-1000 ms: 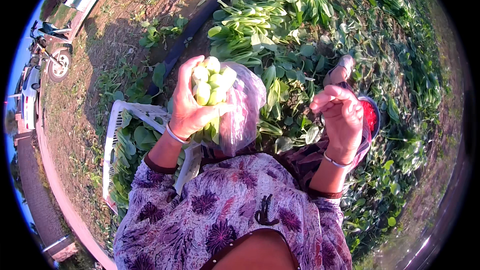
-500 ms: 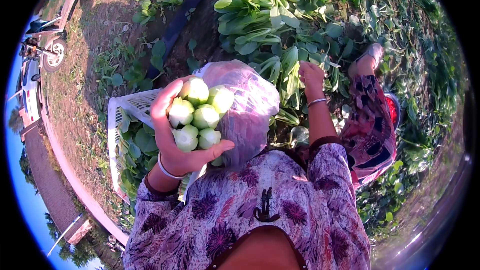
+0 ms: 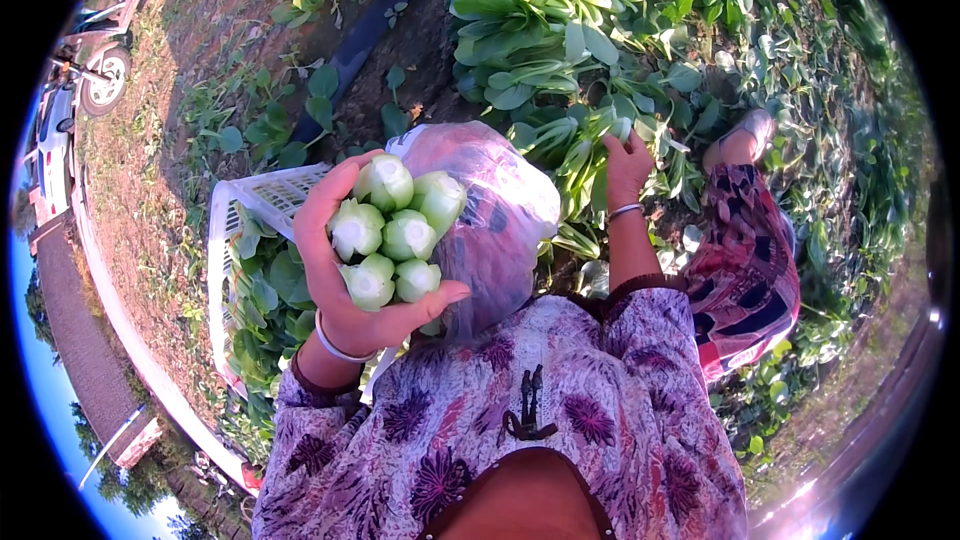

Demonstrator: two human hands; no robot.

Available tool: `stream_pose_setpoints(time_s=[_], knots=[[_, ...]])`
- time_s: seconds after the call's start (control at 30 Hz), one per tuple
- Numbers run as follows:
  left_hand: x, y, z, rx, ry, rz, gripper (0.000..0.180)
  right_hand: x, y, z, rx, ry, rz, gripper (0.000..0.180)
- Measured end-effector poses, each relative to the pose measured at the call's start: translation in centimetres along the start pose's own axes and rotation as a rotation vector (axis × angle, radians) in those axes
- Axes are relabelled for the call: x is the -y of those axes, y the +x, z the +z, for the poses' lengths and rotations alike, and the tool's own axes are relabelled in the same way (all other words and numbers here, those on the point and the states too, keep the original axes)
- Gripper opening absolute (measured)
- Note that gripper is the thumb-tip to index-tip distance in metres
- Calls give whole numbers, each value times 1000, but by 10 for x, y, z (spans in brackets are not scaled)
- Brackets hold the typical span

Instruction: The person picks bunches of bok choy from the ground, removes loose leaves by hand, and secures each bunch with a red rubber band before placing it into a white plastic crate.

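My left hand (image 3: 340,280) grips a bunch of several pale green bok choy (image 3: 395,230), cut ends facing me, with the leaves inside a clear plastic bag (image 3: 490,210). My right hand (image 3: 627,160) is stretched forward into the cut bok choy lying on the ground (image 3: 560,135), its fingers closing around leaf stalks there. A bangle sits on each wrist.
A white plastic crate (image 3: 265,200) with leafy greens stands at my left. More bok choy plants (image 3: 560,10) grow ahead. A black hose (image 3: 370,30) crosses the soil. My patterned trouser leg (image 3: 750,270) and sandalled foot (image 3: 745,135) are at the right. A motorbike (image 3: 95,70) stands far left.
My left hand with the bunch has dropped nearer to my chest. My right hand has gone from in front of my chest out into the greens on the ground.
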State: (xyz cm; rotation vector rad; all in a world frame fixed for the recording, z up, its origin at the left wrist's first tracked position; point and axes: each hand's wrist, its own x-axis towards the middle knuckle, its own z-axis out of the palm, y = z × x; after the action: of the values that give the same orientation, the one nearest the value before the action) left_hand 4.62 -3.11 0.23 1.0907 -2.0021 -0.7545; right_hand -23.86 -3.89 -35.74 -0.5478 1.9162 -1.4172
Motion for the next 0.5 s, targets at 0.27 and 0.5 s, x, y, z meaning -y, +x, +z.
stream_pose_setpoints(time_s=[0.27, 0.5], knots=[[-2, -9, 3, -36, -38, -6, 110, 63, -18, -45, -127, -273, -327, 44], [-14, 9, 16, 133, -324, -77, 103, 244, -86, -141, -6, 70, -341, 32]])
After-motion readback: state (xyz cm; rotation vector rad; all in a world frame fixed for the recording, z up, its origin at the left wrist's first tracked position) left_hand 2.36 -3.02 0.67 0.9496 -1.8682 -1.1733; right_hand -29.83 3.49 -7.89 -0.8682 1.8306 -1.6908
